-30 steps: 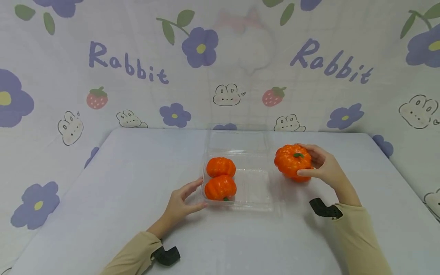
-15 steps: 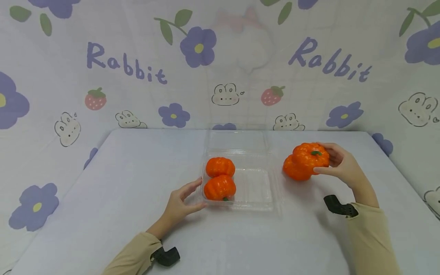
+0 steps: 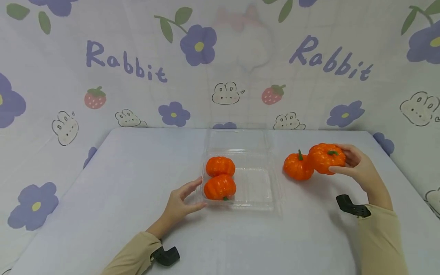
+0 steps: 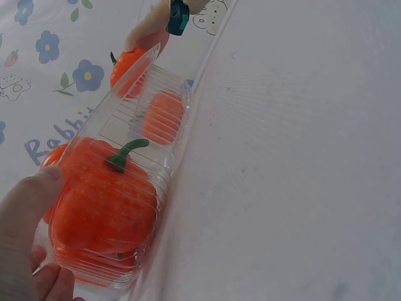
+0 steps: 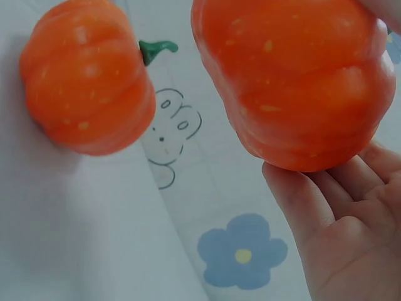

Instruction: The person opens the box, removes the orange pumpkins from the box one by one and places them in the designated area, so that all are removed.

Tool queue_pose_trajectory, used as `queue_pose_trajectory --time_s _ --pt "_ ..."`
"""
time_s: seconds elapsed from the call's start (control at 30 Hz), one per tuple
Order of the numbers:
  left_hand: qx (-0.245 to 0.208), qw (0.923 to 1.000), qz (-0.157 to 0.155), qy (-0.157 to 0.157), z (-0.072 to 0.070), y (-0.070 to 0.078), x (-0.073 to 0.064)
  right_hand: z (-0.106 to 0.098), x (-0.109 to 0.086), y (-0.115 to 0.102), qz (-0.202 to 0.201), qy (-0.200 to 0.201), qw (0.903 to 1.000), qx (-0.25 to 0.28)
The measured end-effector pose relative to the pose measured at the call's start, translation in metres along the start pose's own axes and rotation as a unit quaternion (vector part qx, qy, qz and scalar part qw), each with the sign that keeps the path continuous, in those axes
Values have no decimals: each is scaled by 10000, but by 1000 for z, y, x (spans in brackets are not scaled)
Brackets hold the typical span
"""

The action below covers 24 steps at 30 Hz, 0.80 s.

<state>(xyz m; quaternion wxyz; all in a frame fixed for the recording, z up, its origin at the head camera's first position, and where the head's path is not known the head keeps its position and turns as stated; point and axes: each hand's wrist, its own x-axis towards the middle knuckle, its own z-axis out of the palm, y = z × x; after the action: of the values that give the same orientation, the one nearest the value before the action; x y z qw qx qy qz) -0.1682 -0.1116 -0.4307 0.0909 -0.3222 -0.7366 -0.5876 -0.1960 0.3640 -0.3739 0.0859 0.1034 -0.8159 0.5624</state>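
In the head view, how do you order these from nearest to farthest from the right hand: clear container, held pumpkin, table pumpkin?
1. Held pumpkin: in the right hand.
2. Table pumpkin: left of the held one.
3. Clear container: farther left.

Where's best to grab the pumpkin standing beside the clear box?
I'd probably take the standing pumpkin by its plump, ribbed sides, coming from above: it is upright, its green stem pointing up, and the right hand holds another pumpkin close on its right. The thin stem looks a poorer hold.
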Motion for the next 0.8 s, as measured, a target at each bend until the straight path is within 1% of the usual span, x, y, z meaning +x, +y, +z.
queue_pose_trajectory --time_s 0.1,0.2,0.33,0.47,0.63,0.8 --pt "-23 10000 61 17 -2 0 -1 -1 -1 2 279 135 9992 -244" --pt "-60 9999 86 -4 -2 -1 -1 -5 -3 7 403 171 9986 -305" --pt "-86 9999 44 -40 -1 -3 0 -13 -4 15 514 236 9976 -401" --pt "-80 10000 -30 -22 1 -2 -1 -19 -5 21 718 303 9959 -453" --pt "-55 9999 -98 -37 0 0 0 -23 -8 25 978 301 9922 -716" --pt "-52 9999 -135 -56 -2 -1 1 -25 -7 37 1182 281 9899 -730"
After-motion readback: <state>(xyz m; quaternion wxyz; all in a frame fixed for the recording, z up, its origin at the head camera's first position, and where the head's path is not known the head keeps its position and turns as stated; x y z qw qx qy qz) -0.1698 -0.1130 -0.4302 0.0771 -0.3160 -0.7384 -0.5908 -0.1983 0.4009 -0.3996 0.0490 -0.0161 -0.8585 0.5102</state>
